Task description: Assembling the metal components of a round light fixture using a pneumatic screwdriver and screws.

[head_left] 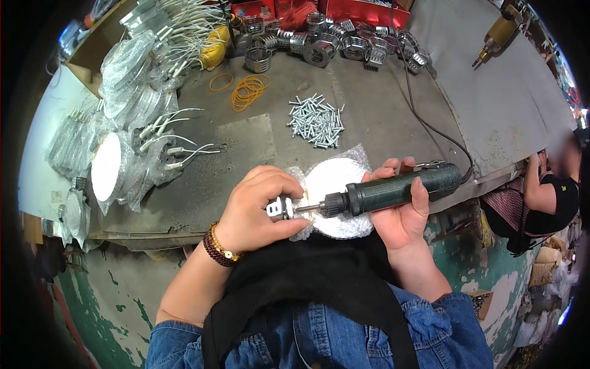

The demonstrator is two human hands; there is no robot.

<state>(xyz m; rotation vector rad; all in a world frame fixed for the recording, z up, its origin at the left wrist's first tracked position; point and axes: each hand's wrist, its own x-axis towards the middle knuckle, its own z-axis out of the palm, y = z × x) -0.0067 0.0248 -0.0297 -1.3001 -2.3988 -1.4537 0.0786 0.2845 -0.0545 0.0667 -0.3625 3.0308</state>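
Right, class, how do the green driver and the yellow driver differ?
Colour: the green driver is dark green; the yellow driver is brownish yellow.
Handling: the green driver is in the right hand; no hand holds the yellow driver.
Direction: the green driver's bit points left in the picture, toward the left hand; the yellow driver's bit points down and left.
Both have a slim metal bit.
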